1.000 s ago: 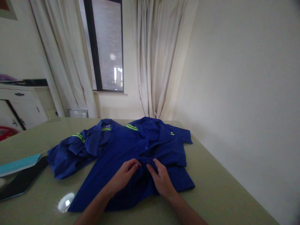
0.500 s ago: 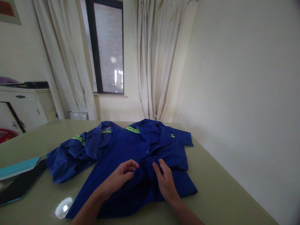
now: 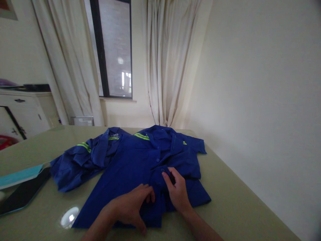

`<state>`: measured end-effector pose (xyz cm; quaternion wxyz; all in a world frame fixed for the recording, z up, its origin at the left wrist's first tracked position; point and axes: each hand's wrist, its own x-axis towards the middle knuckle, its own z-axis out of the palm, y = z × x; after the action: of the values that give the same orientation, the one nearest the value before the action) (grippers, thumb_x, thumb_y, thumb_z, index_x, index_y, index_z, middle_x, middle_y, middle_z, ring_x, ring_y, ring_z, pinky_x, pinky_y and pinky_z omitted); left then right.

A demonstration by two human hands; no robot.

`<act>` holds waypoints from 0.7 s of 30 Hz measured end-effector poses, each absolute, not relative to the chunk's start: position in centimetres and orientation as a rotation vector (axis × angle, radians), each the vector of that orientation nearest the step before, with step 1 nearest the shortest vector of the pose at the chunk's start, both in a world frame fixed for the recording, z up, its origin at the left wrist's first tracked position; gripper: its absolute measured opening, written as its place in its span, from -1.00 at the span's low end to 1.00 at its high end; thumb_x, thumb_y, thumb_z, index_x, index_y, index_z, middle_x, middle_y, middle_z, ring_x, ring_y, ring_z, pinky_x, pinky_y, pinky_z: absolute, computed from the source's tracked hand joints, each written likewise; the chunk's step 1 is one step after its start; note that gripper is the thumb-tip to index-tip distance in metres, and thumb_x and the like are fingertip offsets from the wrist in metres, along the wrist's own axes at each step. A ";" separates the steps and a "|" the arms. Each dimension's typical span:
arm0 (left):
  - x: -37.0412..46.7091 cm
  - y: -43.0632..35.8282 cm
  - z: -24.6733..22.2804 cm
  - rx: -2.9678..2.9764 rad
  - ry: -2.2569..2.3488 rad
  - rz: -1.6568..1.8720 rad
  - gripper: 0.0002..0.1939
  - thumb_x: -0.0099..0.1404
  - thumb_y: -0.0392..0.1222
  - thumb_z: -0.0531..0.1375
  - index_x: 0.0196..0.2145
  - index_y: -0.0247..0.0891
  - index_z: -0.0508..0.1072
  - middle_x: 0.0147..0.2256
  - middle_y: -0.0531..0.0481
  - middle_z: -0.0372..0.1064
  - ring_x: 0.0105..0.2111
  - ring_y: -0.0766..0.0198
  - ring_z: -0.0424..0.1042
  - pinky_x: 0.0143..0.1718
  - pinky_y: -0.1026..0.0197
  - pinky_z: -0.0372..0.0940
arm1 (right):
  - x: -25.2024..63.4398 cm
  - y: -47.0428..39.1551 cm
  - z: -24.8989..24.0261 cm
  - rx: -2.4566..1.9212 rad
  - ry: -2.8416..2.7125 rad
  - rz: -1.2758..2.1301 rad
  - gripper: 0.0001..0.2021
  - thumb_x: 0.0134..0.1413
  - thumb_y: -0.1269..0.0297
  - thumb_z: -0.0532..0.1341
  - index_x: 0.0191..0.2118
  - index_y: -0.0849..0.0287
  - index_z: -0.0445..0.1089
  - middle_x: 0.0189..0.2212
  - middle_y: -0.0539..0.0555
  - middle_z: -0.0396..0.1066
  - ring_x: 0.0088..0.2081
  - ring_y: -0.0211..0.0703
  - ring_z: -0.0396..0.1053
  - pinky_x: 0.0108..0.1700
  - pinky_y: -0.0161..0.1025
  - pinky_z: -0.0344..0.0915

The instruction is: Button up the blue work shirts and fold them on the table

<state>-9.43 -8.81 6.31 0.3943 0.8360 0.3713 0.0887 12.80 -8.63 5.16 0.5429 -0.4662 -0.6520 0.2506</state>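
Observation:
A blue shirt (image 3: 130, 160) with yellow-green shoulder stripes lies spread on the table, its collar toward the window. My right hand (image 3: 177, 189) pinches the shirt's front edge beside a button, thumb on top. Lower down on the shirt's front, my left hand (image 3: 134, 204) rests with thumb and fingers apart, holding nothing. The shirt's short sleeve (image 3: 198, 145) reaches out to the right. Left of the shirt lies a second, crumpled blue garment (image 3: 75, 164) with similar stripes.
A light blue item (image 3: 21, 176) and a dark flat object (image 3: 25, 195) lie on the table (image 3: 240, 207) at the left. A bright round spot shows near the shirt's lower left corner. A wall (image 3: 263, 100) borders the right side, and a white cabinet (image 3: 25, 112) stands back left.
My left hand has moved down the shirt and opened its fingers wider. My right hand still pinches the front edge. The view has shifted slightly.

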 end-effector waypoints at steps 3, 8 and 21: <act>-8.8 -9.3 6.2 2.124 0.909 0.298 -0.55 -0.05 -0.31 0.29 -0.13 -0.11 0.46 -0.17 0.06 0.42 -0.19 0.18 0.38 -0.16 0.22 0.29 | 12.8 -8.6 5.0 -1.084 -1.566 0.563 -0.76 0.34 0.08 0.16 -0.23 0.12 0.45 -0.33 0.03 0.47 -0.27 -0.13 0.41 -0.17 -0.28 0.33; -9.1 -8.7 5.7 2.056 1.107 0.579 -0.72 0.17 -0.24 0.15 -0.17 -0.14 0.55 -0.19 0.03 0.51 -0.16 0.15 0.40 -0.08 0.18 0.29 | 12.8 -8.4 4.8 -1.059 -1.591 0.552 -0.73 0.39 0.09 0.11 -0.29 0.10 0.42 -0.35 0.03 0.43 -0.29 -0.13 0.38 -0.17 -0.26 0.33; -9.4 -7.3 7.6 1.833 1.098 0.894 -0.80 0.27 -0.04 0.31 -0.29 -0.22 0.59 -0.34 0.03 0.54 -0.29 0.20 0.47 -0.26 0.25 0.27 | 12.7 -8.7 5.5 -0.986 -1.765 0.664 -0.80 0.38 0.19 0.14 -0.23 0.10 0.48 -0.30 0.03 0.47 -0.23 -0.14 0.42 -0.13 -0.27 0.31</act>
<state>-9.40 -7.33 7.62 0.4011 0.7250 0.4341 0.3536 12.75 -8.69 5.47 0.4853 -0.4050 -0.7252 0.2730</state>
